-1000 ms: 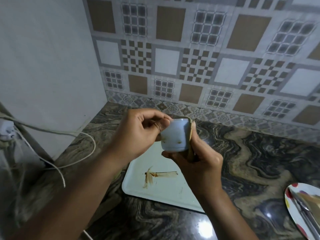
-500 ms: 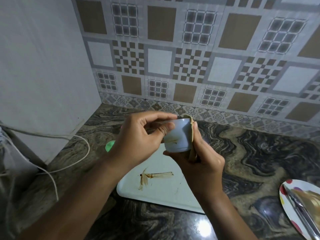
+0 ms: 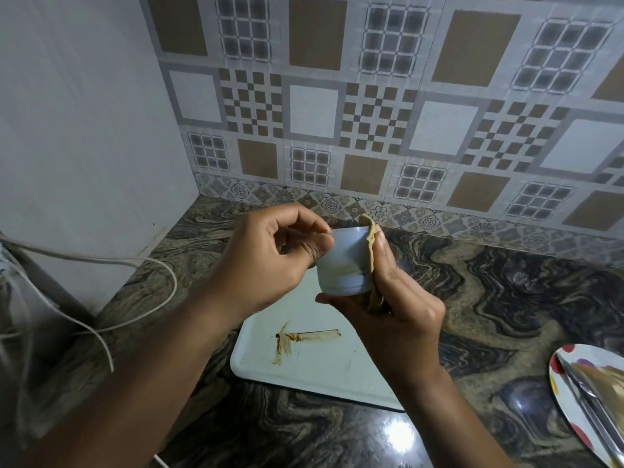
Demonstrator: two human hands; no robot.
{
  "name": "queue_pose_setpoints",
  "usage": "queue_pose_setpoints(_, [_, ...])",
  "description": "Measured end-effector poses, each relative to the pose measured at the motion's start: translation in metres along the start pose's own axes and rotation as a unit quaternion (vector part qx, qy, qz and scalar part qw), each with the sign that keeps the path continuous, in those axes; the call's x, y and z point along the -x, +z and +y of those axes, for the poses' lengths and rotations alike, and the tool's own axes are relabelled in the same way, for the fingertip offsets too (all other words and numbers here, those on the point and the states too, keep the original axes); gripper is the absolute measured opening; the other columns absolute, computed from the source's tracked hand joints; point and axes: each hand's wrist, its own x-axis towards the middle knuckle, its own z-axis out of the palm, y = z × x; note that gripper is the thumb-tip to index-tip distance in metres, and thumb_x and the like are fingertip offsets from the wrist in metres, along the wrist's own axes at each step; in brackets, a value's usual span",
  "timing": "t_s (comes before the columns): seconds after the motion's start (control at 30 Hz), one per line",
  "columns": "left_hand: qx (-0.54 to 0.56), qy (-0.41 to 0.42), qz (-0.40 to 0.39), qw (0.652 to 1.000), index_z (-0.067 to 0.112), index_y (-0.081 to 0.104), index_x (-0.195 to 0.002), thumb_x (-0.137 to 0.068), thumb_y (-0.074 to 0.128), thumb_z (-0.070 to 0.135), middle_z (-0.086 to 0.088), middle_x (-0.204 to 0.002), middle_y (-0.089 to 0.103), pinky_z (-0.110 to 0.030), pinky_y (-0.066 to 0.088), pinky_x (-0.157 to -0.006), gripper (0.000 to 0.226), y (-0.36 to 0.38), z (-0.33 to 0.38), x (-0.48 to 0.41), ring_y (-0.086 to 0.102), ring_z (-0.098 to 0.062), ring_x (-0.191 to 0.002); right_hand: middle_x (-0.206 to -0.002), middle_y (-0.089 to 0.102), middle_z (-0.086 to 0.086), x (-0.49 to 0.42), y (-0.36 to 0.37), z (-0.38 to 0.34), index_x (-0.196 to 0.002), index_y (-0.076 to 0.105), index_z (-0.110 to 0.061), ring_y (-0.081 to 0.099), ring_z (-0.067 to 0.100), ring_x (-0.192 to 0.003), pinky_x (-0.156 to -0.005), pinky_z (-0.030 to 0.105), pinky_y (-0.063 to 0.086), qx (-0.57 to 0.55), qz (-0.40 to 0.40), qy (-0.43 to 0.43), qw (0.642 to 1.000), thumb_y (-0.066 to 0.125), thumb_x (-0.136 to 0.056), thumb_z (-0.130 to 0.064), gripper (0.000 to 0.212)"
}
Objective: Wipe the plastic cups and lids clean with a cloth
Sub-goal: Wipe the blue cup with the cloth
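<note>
Pale-blue plastic cup (image 3: 342,265) is held in the air between both hands, roughly upright with the rim uppermost, above the far end of a white tray (image 3: 317,369).

Left hand (image 3: 266,261): comes in from the lower left. Fingers are curled at the cup's rim, with the thumb pressed on the outer wall just below it, so it grips the cup. Whether the fingertips reach inside is hidden.

Right hand (image 3: 401,312): comes in from the lower right. Fingers are closed round a tan cloth (image 3: 370,251), holding it flat against the cup's right side. The thumb lies under the base. The cloth's top edge stands a little above the rim.

Tray: lies flat on the counter (image 3: 506,298) and carries a brown smear (image 3: 293,339) left of centre.

Counter: dark, swirled stone with a glossy surface. Back-left corner in view, where a plain white wall (image 3: 84,113) meets a patterned brown, white and grey tiled wall (image 3: 371,113).

A white cable (image 3: 162,265) loops along the counter's left edge. To the right, well apart from the tray, is a spotted plate (image 3: 560,363) with a metal utensil (image 3: 594,413) on it, cut off by the frame.
</note>
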Motion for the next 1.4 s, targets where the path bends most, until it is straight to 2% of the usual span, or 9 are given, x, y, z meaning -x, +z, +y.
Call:
queue_pose_setpoints(0.1, [0.002, -0.003, 0.009, 1.0, 0.018, 0.076, -0.097, -0.081, 0.072, 0.033, 0.004, -0.089, 0.076, -0.033, 0.061, -0.072, 0.022, 0.002, 0.003, -0.001, 0.072, -0.013, -0.083, -0.124, 0.072, 0.017, 0.003, 0.001, -0.002, -0.136, 0.056, 0.012, 0.073, 0.006, -0.107, -0.088, 0.024, 0.06, -0.098, -0.005, 0.102, 0.99, 0.092, -0.074, -0.029, 0.083])
queue_pose_setpoints(0.2, [0.023, -0.022, -0.016, 0.999, 0.014, 0.074, -0.102, -0.083, 0.068, 0.026, 0.005, -0.091, 0.076, -0.018, 0.057, -0.073, 0.024, 0.0, 0.002, -0.006, 0.072, -0.006, -0.086, -0.109, 0.078, 0.014, 0.002, 0.003, -0.005, -0.143, 0.055, 0.002, 0.079, 0.026, -0.084, -0.074, 0.038, 0.065, -0.244, -0.007, 0.219, 0.945, 0.089, -0.076, -0.029, 0.081])
queue_pose_setpoints(0.37, [0.008, -0.016, 0.001, 1.0, 0.026, 0.074, -0.094, -0.078, 0.071, 0.034, 0.012, -0.086, 0.076, -0.025, 0.059, -0.069, 0.018, 0.005, -0.001, -0.008, 0.071, -0.008, -0.081, -0.126, 0.068, 0.022, 0.0, 0.006, -0.002, -0.129, 0.059, 0.015, 0.071, 0.019, -0.111, -0.097, 0.02, 0.056, -0.006, 0.012, 0.038, 0.999, 0.092, -0.071, -0.028, 0.08])
queue_pose_setpoints(0.57, [0.034, -0.004, -0.018, 0.999, 0.016, 0.074, -0.111, -0.082, 0.073, 0.024, 0.003, -0.108, 0.077, -0.031, 0.059, -0.086, 0.03, 0.002, 0.001, -0.009, 0.072, -0.01, -0.103, -0.101, 0.077, 0.02, -0.002, 0.004, -0.004, -0.137, 0.057, 0.011, 0.07, 0.0, -0.09, -0.079, 0.032, 0.063, -0.114, 0.006, 0.139, 0.984, 0.084, -0.083, -0.041, 0.08])
queue_pose_setpoints(0.63, [0.019, 0.003, -0.018, 1.0, 0.019, 0.075, -0.103, -0.084, 0.073, 0.016, 0.004, -0.103, 0.077, -0.031, 0.06, -0.083, 0.02, 0.0, -0.001, -0.012, 0.073, -0.011, -0.098, -0.092, 0.075, 0.022, -0.003, 0.005, -0.003, -0.133, 0.058, 0.015, 0.065, -0.01, -0.09, -0.082, 0.021, 0.06, -0.075, 0.013, 0.117, 0.99, 0.089, -0.077, -0.031, 0.079])
queue_pose_setpoints(0.77, [-0.025, 0.02, 0.002, 0.999, 0.032, 0.074, -0.094, -0.082, 0.077, 0.016, 0.012, -0.094, 0.076, -0.027, 0.061, -0.076, 0.02, 0.005, 0.0, -0.011, 0.072, -0.011, -0.087, -0.127, 0.067, 0.026, 0.001, 0.007, -0.004, -0.128, 0.059, 0.017, 0.072, 0.029, -0.113, -0.098, 0.025, 0.056, 0.034, 0.022, 0.028, 0.999, 0.094, -0.068, -0.027, 0.083])
queue_pose_setpoints(0.97, [0.024, 0.013, -0.002, 1.0, 0.021, 0.075, -0.107, -0.085, 0.069, 0.03, 0.008, -0.103, 0.077, -0.03, 0.061, -0.08, 0.025, 0.004, 0.001, -0.009, 0.072, -0.009, -0.099, -0.109, 0.078, 0.013, 0.001, 0.006, -0.007, -0.137, 0.058, 0.007, 0.075, 0.021, -0.083, -0.075, 0.034, 0.063, -0.08, 0.022, 0.131, 0.988, 0.09, -0.075, -0.039, 0.084])
queue_pose_setpoints(1.13, [0.058, -0.011, -0.004, 0.998, 0.026, 0.074, -0.093, -0.08, 0.069, 0.025, 0.014, -0.089, 0.077, -0.03, 0.062, -0.073, 0.014, 0.001, 0.0, -0.013, 0.073, -0.01, -0.088, -0.112, 0.075, 0.024, -0.002, 0.006, -0.007, -0.129, 0.062, 0.011, 0.075, 0.02, -0.094, -0.089, 0.016, 0.057, -0.012, 0.021, 0.06, 0.998, 0.094, -0.07, -0.029, 0.078])
queue_pose_setpoints(1.4, [0.025, 0.006, 0.005, 1.0, 0.015, 0.075, -0.11, -0.086, 0.07, 0.027, 0.002, -0.103, 0.077, -0.042, 0.061, -0.085, 0.028, 0.0, 0.0, -0.007, 0.072, -0.016, -0.098, -0.117, 0.074, 0.023, 0.001, 0.008, -0.002, -0.129, 0.06, 0.015, 0.078, 0.028, -0.098, -0.081, 0.035, 0.063, -0.045, 0.026, 0.072, 0.996, 0.087, -0.078, -0.033, 0.075])
